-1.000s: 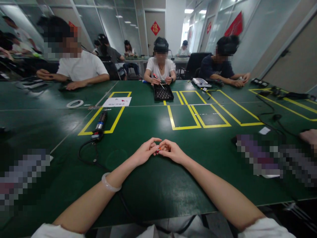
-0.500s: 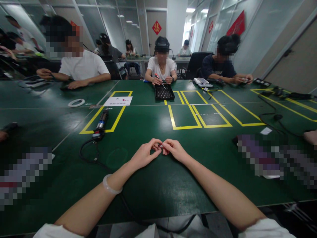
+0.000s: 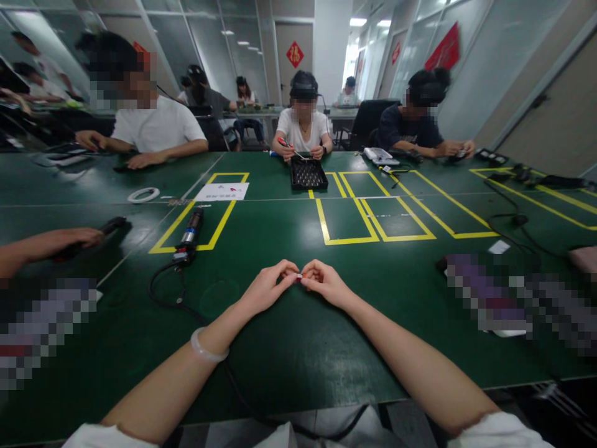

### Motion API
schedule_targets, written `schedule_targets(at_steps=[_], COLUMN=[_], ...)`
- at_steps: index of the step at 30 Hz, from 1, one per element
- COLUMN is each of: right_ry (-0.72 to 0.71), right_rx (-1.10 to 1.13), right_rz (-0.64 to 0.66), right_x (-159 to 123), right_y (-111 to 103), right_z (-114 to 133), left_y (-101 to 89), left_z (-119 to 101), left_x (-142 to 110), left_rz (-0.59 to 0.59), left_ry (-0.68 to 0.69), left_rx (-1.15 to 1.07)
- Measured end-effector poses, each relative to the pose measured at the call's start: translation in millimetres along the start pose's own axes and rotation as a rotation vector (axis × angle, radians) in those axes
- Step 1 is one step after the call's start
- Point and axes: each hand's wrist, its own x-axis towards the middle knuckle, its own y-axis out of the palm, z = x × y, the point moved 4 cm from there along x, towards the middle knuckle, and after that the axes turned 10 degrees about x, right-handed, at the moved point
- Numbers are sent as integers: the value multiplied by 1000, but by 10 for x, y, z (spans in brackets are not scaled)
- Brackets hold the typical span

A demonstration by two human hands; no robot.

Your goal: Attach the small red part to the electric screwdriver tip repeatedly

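Over the green table (image 3: 396, 286), I had the left hand (image 3: 270, 287) and right hand (image 3: 328, 285) pinched narrow on one small red-and-white piece (image 3: 299, 277). From afar I judged it light, probably stiff, easily dropped, best gripped at its ends; it lay between the hands, touching both, mostly hidden.

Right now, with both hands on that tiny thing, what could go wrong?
The tiny piece, seemingly red and white, sits between the fingertips of the left hand and right hand; it could slip and drop onto the glossy green table.

The thin black cable passes under the left forearm, so an arm movement might snag it.
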Motion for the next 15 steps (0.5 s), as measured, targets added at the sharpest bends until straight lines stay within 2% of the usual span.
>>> schedule_targets(at_steps=[2,4,7,9,11,15], right_ry=[6,10,11,13,17,25], right_rx=[6,17,20,17,15,15], right_rz=[-6,-7,1,3,6,11], right_x=[-3,-4,-3,-1,-1,-3], right_y=[-6,-5,5,12,18,22], right_z=[-1,-1,2,3,1,-2], left_y=[-149,-373,-765,-985,-1136,-1301], left_z=[143,383,854,1156,1425,1798], left_x=[35,44,-67,-213,-362,-543], left_rz=[-57,-164,-350,-441,-450,-322], left_ry=[-38,-132,-387,-535,-655,-832], left_rx=[93,283,679,829,871,802])
